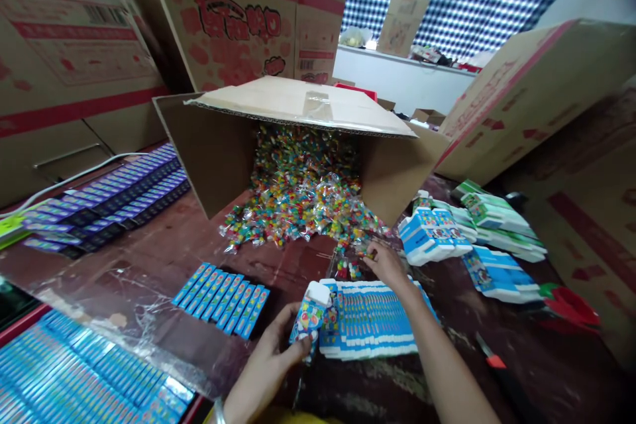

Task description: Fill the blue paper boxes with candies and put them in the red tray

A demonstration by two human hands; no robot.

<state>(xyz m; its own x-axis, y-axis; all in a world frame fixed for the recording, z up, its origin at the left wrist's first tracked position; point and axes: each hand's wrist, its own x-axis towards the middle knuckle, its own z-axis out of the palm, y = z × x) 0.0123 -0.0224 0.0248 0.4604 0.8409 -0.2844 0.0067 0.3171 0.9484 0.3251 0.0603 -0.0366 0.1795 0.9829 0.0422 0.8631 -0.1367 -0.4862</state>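
My left hand (pixel 271 351) is closed around a small blue printed carton (pixel 309 313) held upright with its white top flap open. My right hand (pixel 385 262) reaches forward to the near edge of a heap of small colourful wrapped sweets (pixel 298 202), fingers pinched on a packet there. The heap spills out of a big cardboard box (pixel 218 146) lying on its side. Between my hands lies a fanned row of flat blue cartons (pixel 370 318).
Rows of blue packs (pixel 223 295) lie left of my hands, with more (pixel 74 377) in a tray at bottom left. Purple packs (pixel 109 202) are stacked far left, blue and green cartons (pixel 472 232) right. A red cutter (pixel 491 358) lies right. Large boxes (pixel 541 86) surround the brown table (pixel 149 258).
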